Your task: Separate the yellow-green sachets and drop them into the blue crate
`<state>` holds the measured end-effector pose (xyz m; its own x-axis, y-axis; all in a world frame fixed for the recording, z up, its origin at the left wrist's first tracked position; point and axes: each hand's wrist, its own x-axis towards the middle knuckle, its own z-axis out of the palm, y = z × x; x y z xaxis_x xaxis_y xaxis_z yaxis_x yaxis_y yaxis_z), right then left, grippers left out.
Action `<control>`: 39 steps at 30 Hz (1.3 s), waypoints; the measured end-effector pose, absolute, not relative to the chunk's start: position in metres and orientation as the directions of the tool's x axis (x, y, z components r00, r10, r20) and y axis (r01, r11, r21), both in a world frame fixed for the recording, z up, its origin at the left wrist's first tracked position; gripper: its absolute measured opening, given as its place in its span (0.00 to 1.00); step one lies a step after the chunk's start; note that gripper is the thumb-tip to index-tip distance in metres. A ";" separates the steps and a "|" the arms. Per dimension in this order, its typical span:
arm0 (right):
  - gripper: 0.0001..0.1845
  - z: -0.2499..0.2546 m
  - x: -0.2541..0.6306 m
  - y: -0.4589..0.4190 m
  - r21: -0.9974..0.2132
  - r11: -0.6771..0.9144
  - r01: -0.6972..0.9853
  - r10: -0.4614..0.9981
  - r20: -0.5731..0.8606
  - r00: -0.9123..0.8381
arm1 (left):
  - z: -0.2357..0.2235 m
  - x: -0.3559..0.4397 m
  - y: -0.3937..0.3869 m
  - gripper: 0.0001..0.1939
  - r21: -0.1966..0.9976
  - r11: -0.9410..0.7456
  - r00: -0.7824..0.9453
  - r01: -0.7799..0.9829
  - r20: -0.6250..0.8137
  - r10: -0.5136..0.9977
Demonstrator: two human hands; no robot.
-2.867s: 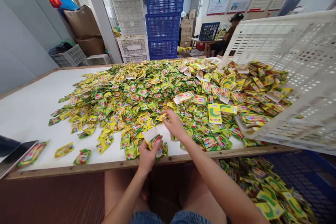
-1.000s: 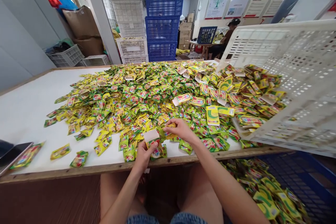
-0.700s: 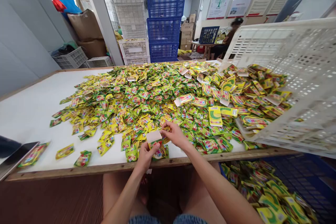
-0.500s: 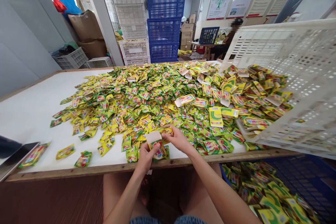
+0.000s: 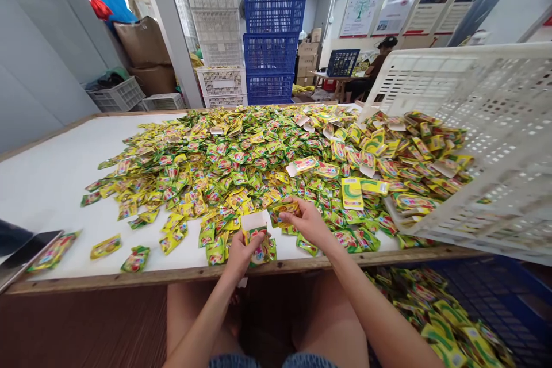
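Note:
My left hand (image 5: 241, 254) grips a small printed carton (image 5: 257, 237) near the table's front edge, its white flap standing up at the open end. Just right of that flap, my right hand (image 5: 308, 221) pinches a yellow-green sachet (image 5: 282, 211) between thumb and fingers. Sachet and carton are apart by a small gap. Beyond both hands spreads a broad heap of green and yellow sachets (image 5: 233, 155). Flat cartons (image 5: 352, 193) lie on the heap's right side.
A white crate (image 5: 495, 103) tipped on its side at right spills cartons onto the table (image 5: 47, 167). Below it a blue crate (image 5: 487, 282) holds more cartons. A phone (image 5: 32, 256) lies at far left. Blue crates (image 5: 276, 6) are stacked behind; a person (image 5: 371, 69) sits beyond.
My right hand has moved right and slightly up, away from the carton, with the sachet now showing more fully. My left hand keeps the carton in nearly the same place.

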<state>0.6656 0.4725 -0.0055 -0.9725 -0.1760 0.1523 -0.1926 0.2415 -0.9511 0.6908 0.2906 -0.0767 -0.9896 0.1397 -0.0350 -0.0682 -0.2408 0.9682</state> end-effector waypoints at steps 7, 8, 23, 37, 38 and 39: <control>0.07 0.041 0.666 0.465 -0.631 0.586 -0.509 -0.454 0.264 -0.851 | -0.062 0.685 0.307 0.11 0.995 0.034 -0.979 0.090 0.082 0.186; 0.07 0.043 0.665 0.464 -0.549 0.635 -0.543 -0.494 0.251 -0.832 | -0.062 0.684 0.309 0.11 0.993 0.055 -0.975 0.104 0.091 0.201; 0.16 0.019 0.662 0.461 -0.569 0.522 -0.635 -0.572 0.319 -0.756 | -0.061 0.684 0.311 0.15 0.998 -0.070 -0.956 0.007 0.027 0.291; 0.03 0.020 0.677 0.471 -0.315 0.732 -0.605 -0.472 0.406 -0.783 | -0.069 0.681 0.327 0.14 0.993 -0.108 -0.971 0.046 0.070 0.231; 0.04 0.020 0.677 0.471 -0.305 0.732 -0.609 -0.478 0.408 -0.778 | -0.068 0.680 0.328 0.14 0.994 -0.098 -0.972 0.057 0.078 0.222; 0.06 0.021 0.677 0.471 -0.304 0.730 -0.612 -0.482 0.407 -0.776 | -0.068 0.680 0.328 0.14 0.994 -0.085 -0.973 0.067 0.084 0.217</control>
<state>0.6771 0.4710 0.0208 -0.7761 -0.4821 0.4065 -0.6125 0.7299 -0.3036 0.6801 0.3280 -0.0678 -0.9726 0.2168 0.0839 0.0668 -0.0850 0.9941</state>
